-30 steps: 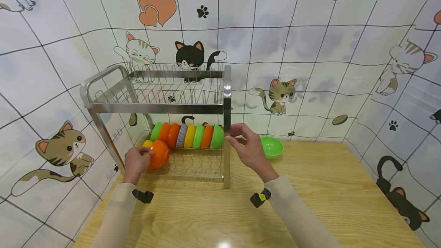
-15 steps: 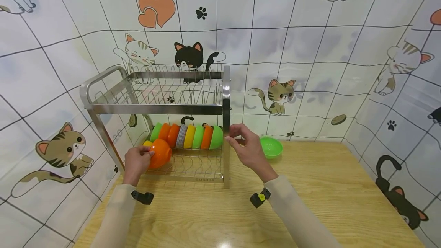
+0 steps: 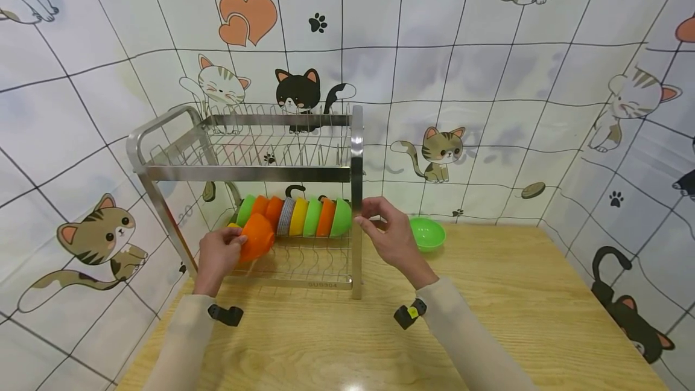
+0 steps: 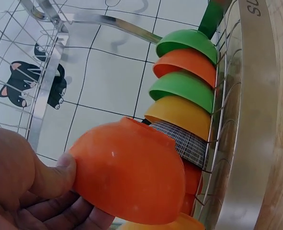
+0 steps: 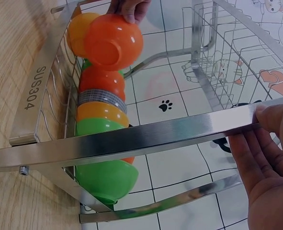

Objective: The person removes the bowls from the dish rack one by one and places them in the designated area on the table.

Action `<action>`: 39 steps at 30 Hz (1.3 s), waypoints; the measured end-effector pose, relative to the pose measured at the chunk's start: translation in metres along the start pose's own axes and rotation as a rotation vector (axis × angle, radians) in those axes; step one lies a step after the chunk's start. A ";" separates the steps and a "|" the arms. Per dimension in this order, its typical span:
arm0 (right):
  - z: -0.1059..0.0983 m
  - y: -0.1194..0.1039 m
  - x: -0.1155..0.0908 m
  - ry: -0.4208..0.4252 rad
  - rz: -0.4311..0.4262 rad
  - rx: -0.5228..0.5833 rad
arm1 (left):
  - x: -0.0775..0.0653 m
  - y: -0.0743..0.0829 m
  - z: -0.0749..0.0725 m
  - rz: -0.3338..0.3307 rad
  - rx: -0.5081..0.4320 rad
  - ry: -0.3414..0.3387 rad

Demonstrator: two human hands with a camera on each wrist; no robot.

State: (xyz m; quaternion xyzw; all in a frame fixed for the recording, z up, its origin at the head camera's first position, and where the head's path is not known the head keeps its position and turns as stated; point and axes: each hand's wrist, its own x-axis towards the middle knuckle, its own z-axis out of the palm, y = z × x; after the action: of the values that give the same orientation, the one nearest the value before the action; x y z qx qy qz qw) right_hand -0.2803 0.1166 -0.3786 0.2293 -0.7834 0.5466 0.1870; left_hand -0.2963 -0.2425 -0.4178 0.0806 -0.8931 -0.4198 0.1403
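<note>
Head view: the left hand (image 3: 219, 256) pinches an orange bowl (image 3: 257, 238) by its rim, before the bowl row (image 3: 297, 217) in the dish rack (image 3: 250, 174), while the right hand (image 3: 392, 239) pinches the upright post (image 3: 356, 189), presumably to steady the rack.

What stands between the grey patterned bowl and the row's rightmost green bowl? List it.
In the head view, left to right: a yellow bowl, a green bowl and an orange bowl.

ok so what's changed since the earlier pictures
The glossy round orange bowl, pinched in the left hand, has moved slightly right and turned a little. Nothing was newly gripped or released. The right hand still holds the silver metal rack; the multicoloured row of bowls stayed.
</note>
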 end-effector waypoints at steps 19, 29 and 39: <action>-0.004 -0.001 0.002 -0.026 -0.007 -0.019 | -0.020 0.018 0.002 0.311 0.005 -0.033; -0.007 -0.001 0.001 -0.036 0.001 -0.028 | -0.032 0.019 0.003 0.564 0.042 0.025; -0.009 -0.002 0.002 -0.045 -0.014 -0.047 | -0.040 0.025 0.001 0.740 0.033 0.037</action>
State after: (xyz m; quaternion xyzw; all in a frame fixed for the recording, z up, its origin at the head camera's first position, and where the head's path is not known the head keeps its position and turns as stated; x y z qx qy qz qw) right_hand -0.2806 0.1240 -0.3735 0.2427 -0.7984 0.5214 0.1787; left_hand -0.2596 -0.2158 -0.4066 -0.2380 -0.8657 -0.3246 0.2975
